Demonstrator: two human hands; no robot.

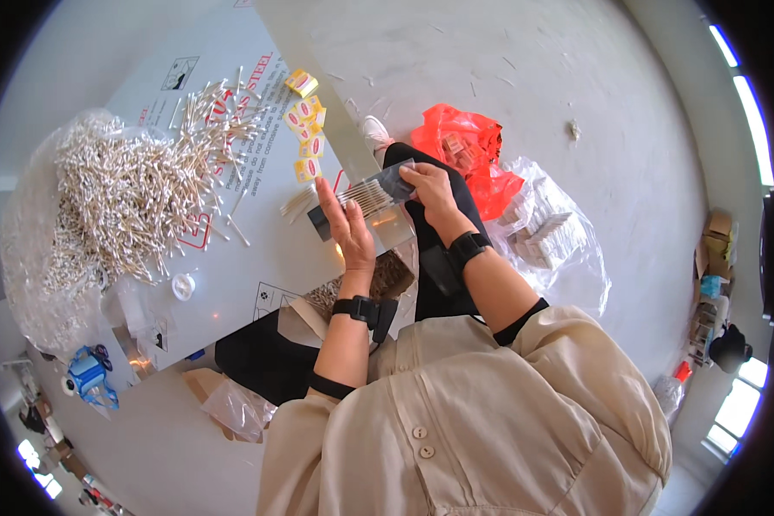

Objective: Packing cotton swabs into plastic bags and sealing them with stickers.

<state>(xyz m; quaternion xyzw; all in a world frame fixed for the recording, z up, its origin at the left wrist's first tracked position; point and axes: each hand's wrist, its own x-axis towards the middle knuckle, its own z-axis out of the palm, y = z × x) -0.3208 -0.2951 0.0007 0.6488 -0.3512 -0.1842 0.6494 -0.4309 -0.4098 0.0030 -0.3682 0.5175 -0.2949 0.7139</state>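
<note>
A row of cotton swabs point(368, 197) lies at the table's edge, with what looks like a dark flat strip point(319, 224) beneath it. My left hand point(351, 234) is held flat beside the swabs, fingers stretched out and touching or nearly touching them. At the right end of the row, my right hand point(433, 191) pinches a clear plastic bag point(396, 182) between thumb and fingers. The bag seems to reach over the swab ends there; how far is hard to make out. More loose swabs point(294, 205) stick out left of my left hand.
A big heap of swabs point(120, 198) spills from a plastic bag across the table point(232, 258) at left. Yellow labels point(308, 138) lie along its edge. An open carton point(387, 279) stands below my hands. Red point(490, 193) and clear bags point(576, 245) with packs sit at right.
</note>
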